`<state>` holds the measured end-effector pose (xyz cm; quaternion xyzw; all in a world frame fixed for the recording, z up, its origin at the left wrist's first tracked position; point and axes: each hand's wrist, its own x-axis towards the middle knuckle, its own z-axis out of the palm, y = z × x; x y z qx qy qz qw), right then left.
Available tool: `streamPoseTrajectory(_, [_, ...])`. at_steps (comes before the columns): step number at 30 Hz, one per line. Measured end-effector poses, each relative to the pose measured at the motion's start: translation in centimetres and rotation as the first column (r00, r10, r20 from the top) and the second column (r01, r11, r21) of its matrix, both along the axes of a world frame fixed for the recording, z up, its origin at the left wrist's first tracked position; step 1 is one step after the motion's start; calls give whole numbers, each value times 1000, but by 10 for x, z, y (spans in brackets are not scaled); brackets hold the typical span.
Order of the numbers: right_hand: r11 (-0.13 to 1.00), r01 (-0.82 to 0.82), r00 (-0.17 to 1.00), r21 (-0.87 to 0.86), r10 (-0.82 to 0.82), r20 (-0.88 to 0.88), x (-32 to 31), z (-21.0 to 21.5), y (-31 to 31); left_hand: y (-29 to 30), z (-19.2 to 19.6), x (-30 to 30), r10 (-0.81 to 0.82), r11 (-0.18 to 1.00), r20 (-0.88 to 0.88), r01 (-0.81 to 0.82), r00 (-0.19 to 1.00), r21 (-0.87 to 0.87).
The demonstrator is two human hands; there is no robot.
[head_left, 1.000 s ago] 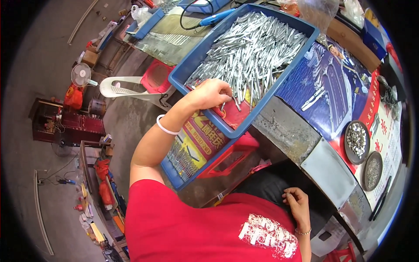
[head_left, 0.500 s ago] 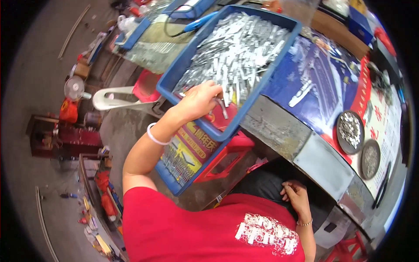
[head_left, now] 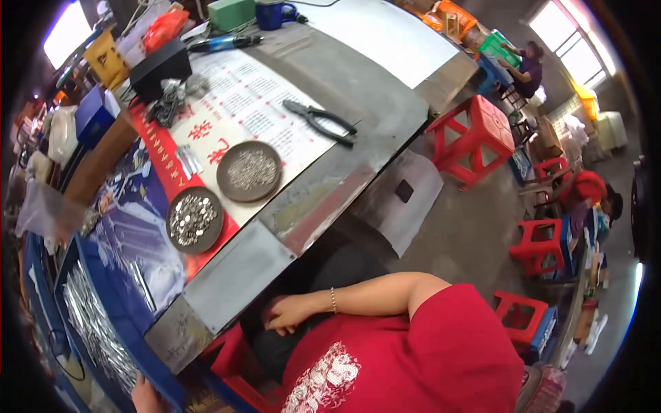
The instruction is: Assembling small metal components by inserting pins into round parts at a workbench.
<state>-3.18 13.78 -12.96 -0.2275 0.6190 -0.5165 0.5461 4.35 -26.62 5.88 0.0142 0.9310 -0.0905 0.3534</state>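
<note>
Resting: right hand [head_left: 286,313] lies low on the dark lap below the bench edge, forearm bent across the body, fingers loosely curled and holding nothing; a thin bracelet [head_left: 334,300] circles the wrist.
Left hand: left hand [head_left: 146,396] shows only partly at the bottom rim, against the wall of the blue plastic tray [head_left: 103,313]; whether it is spread or pinching, I cannot tell.
Tray contents: long silvery metal pieces [head_left: 93,323] heaped inside, just beside that hand.
Bench: grey metal worktop [head_left: 372,82] carries two round dark dishes, one of small shiny round parts [head_left: 193,219], one of fine silvery parts [head_left: 249,171].
Farther off: black-handled pliers [head_left: 320,121] lie well apart from both hands.
</note>
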Motion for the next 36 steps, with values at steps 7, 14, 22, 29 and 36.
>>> streamPoseTrajectory(7, [996,15,999,-91,-20,-51,5,-6,3,9,7,7,43,990,-178,-17,983,140])
streamPoseTrajectory(14, [999,-39,994,-19,37,-102,-10,8,0,-13,-9,13,66,977,-300,0,952,215])
streamPoseTrajectory(22, [973,-51,921,-224,-40,-387,-24,86,60,13,34,3,445,852,-605,-103,660,514])
streamPoseTrajectory(29, [892,270,897,-363,-370,-243,-44,105,64,131,28,50,660,512,-613,337,434,790])
streamPoseTrajectory(36, [865,256,856,-431,-410,-315,-19,106,57,225,-21,26,542,-104,-100,185,834,977])
